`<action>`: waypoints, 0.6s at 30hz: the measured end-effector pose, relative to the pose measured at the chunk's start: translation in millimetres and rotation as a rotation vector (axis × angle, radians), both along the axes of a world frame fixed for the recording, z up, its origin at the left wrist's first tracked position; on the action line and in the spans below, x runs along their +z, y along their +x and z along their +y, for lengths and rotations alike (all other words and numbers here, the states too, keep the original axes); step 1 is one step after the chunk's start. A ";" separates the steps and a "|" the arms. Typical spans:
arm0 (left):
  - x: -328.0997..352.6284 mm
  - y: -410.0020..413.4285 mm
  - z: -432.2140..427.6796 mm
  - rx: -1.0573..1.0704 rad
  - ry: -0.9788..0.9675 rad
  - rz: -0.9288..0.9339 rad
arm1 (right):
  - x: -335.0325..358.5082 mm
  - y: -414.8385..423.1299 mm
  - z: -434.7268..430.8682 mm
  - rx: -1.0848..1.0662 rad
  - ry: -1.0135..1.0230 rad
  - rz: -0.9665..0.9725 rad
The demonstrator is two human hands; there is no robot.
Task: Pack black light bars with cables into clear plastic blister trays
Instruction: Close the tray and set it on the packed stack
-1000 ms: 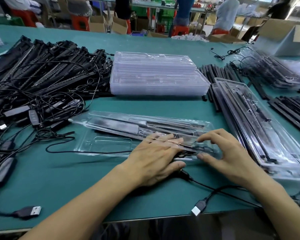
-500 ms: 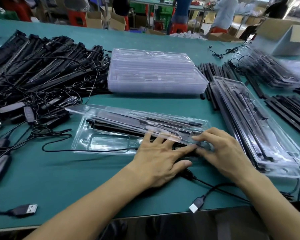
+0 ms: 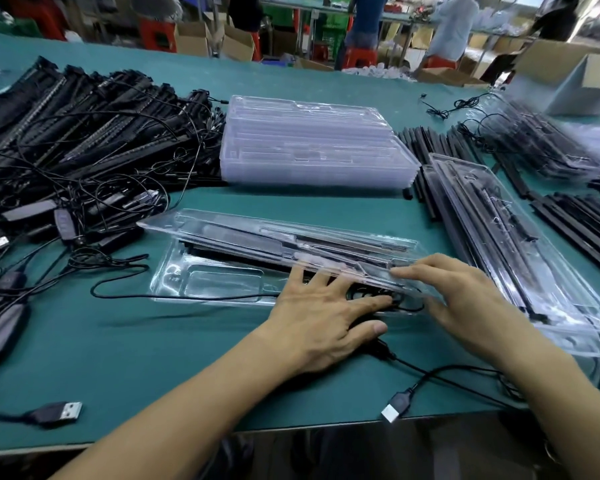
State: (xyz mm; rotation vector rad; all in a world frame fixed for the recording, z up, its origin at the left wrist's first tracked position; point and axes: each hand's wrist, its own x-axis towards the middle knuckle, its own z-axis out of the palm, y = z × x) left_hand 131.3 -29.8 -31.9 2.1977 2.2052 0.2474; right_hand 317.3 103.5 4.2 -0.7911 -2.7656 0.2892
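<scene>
The left hand (image 3: 326, 317) lies flat with its fingers spread. It is slid in beneath the raised lid (image 3: 257, 233) and presses down on the coiled cable (image 3: 368, 296) in the near right part of the blister tray (image 3: 205, 282). The right hand (image 3: 465, 299) has its fingers laid over the lid's near edge with the thumb seemingly tucked beneath, a light pinch (the clear plastic makes the thumb's exact seat hard to read). The lid hangs tilted, half open, over the black light bars (image 3: 229, 252). These lie lengthwise in the tray, which sits mid-bench, a little toward the near edge of the bench (image 3: 153, 358).

From under the left palm a cable tail (image 3: 400, 361) runs out past the tray's rim to a USB plug (image 3: 394, 408) at the bench's near edge. That is the likely trouble: if the lid comes down with the tail outside, the cable will be nipped in the seam and the lid will not snap home. The coil may also spring up once the palm lifts, and slow fingers could be caught under the lid. A loose cable (image 3: 187, 300) lies along the tray's near rim and could be trapped too; it comes from the tangled pile of bars (image 3: 84, 133) at the bench's left edge. A stack of empty trays (image 3: 309, 150) stands beyond, and packed trays (image 3: 516, 254) lie toward the right edge.
</scene>
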 end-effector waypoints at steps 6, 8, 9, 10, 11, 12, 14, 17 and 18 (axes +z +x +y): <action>-0.2 -0.7 -0.4 -0.008 0.035 0.002 | 1.4 4.9 6.1 -0.068 0.062 -0.040; 0.2 -0.9 -0.1 -0.008 0.039 -0.006 | -1.3 6.4 8.8 -0.094 0.054 -0.034; 0.1 -1.1 0.0 -0.009 0.037 -0.008 | -2.1 6.5 10.5 -0.089 0.005 -0.028; -0.2 -1.4 0.2 -0.009 0.033 -0.010 | -2.5 6.9 12.3 -0.077 -0.050 -0.023; -0.3 -1.8 0.1 -0.008 0.030 -0.016 | -2.0 7.7 14.1 -0.064 -0.095 -0.017; -0.2 -2.0 0.2 -0.006 0.027 -0.022 | -0.6 8.6 15.7 -0.050 -0.126 -0.013; 0.1 -2.3 0.1 -0.004 0.022 -0.031 | 2.5 10.1 17.5 -0.029 -0.163 -0.018; 0.4 -2.0 -0.4 -0.009 0.025 -0.025 | 5.3 9.6 18.9 -0.030 -0.174 -0.033; 0.2 -1.9 -0.6 -0.009 0.025 -0.023 | 5.6 9.1 18.8 -0.036 -0.170 -0.032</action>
